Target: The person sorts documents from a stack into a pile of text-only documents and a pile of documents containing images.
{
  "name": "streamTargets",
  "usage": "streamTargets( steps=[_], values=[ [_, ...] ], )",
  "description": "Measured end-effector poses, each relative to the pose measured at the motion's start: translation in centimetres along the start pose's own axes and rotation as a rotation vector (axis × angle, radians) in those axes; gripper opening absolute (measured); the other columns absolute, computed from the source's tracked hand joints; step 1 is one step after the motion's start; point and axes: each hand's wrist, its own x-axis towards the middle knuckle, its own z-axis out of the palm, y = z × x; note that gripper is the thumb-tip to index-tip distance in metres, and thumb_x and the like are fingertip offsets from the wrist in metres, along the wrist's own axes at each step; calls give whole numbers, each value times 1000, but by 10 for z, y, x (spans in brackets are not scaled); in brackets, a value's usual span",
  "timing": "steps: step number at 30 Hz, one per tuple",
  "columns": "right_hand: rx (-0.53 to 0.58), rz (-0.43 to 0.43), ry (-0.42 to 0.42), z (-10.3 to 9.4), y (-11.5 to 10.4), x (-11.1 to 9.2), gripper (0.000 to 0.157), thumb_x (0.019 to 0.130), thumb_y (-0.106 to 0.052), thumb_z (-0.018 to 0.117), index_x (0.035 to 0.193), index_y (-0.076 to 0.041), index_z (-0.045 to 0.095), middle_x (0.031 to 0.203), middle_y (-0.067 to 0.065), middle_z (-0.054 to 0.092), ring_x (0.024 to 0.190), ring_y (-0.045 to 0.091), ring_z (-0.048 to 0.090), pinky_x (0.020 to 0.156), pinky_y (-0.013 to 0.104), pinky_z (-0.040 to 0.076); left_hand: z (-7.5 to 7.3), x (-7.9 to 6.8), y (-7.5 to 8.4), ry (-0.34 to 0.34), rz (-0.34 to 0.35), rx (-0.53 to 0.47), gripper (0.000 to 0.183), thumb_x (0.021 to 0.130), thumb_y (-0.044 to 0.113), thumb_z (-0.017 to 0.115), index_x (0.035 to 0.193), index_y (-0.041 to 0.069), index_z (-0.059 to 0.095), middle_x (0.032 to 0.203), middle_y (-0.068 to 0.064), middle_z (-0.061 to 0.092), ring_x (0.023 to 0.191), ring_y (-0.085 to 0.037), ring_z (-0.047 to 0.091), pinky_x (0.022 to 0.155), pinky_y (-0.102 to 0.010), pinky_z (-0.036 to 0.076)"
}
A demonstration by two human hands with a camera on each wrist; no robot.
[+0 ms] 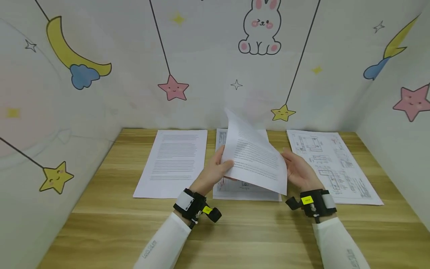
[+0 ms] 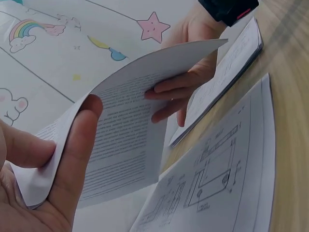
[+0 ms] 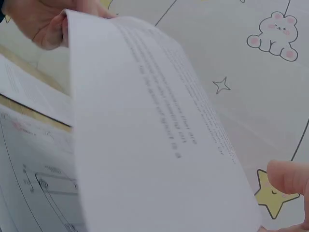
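Note:
A sheet of printed text [image 1: 255, 153] is held up, tilted and curved, above the middle papers. My left hand [image 1: 215, 170] pinches its left side between thumb and fingers, as the left wrist view also shows. On the opposite side, my right hand [image 1: 302, 170] has its fingers [image 2: 176, 89] extended against the sheet. Its thumb [image 3: 289, 179] stands away from the paper in the right wrist view. Beneath the raised sheet lie papers with technical drawings [image 1: 246, 192], partly covered by it.
Left on the wooden table [image 1: 235, 235] lies a page of printed text [image 1: 178, 160]. A stack of drawing sheets [image 1: 332, 164] lies on the right. Decorated white walls [image 1: 208, 56] enclose the table at the back and sides.

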Motion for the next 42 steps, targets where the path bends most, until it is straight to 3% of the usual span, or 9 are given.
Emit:
streamTargets(
  steps=[2, 5, 8, 13, 16, 21, 27, 33, 42],
  values=[
    [12, 8, -6, 7, 3, 1, 56, 105, -25, 47, 154, -15, 21, 114, -2, 64, 99, 9, 66, 83, 23, 57, -7, -5, -2, -10, -14, -6, 64, 104, 12, 43, 159, 23, 13, 157, -5, 38, 138, -25, 48, 111, -48, 43],
    [-93, -42, 12, 21, 7, 3, 53, 105, -18, 47, 153, -16, 26, 114, -5, 67, 101, 8, 68, 85, 25, 57, -17, -10, -4, -9, -11, 15, 63, 103, 11, 44, 159, 20, 16, 159, -4, 35, 144, -23, 39, 118, -52, 32],
    [-282, -149, 64, 35, 11, 3, 56, 106, -15, 44, 157, -12, 21, 120, -6, 61, 102, 5, 67, 86, 21, 56, -27, -15, -4, 25, -21, 57, 55, 102, 12, 46, 154, 18, 29, 149, -6, 49, 134, -24, 52, 112, -48, 41],
    [-524, -268, 156, 54, 18, 7, 56, 105, -13, 45, 157, -14, 24, 133, 1, 54, 103, 3, 66, 85, 22, 56, -42, -20, -1, 107, -107, 51, 42, 103, 20, 50, 144, 16, 43, 127, -10, 67, 103, -18, 70, 84, -33, 57],
    [-594, -276, 196, 65, 23, 11, 55, 104, -15, 49, 155, -16, 28, 137, 10, 54, 99, 6, 68, 81, 26, 58, -50, -21, -1, 160, -138, 34, 41, 103, 24, 50, 142, 15, 45, 120, -12, 69, 94, -15, 71, 76, -30, 57],
    [-715, -269, 232, 81, 33, 17, 55, 102, -18, 54, 153, -17, 32, 132, 17, 59, 92, 11, 69, 74, 28, 59, -64, -24, -2, 216, -161, 27, 41, 105, 23, 48, 144, 17, 43, 119, -12, 69, 94, -15, 71, 76, -30, 57],
    [-730, -304, 212, 103, 43, 23, 55, 102, -18, 54, 152, -15, 31, 126, 17, 63, 93, 17, 70, 73, 29, 58, -85, -30, -1, 262, -148, 38, 42, 105, 20, 47, 146, 15, 41, 121, -15, 67, 93, -15, 72, 77, -30, 58],
    [-723, -336, 134, 123, 57, 37, 56, 102, -11, 51, 153, -13, 29, 129, 18, 63, 103, 22, 67, 80, 29, 55, -109, -39, -2, 334, -146, 78, 44, 105, 18, 45, 147, 9, 39, 123, -19, 66, 91, -12, 71, 77, -27, 56],
    [-697, -299, 124, 147, 81, 54, 55, 101, -11, 51, 153, -18, 33, 128, 16, 64, 106, 27, 67, 83, 32, 54, -142, -52, -5, 390, -192, 153, 43, 105, 21, 46, 146, 7, 40, 121, -19, 66, 88, -14, 71, 76, -30, 56]
  ],
)
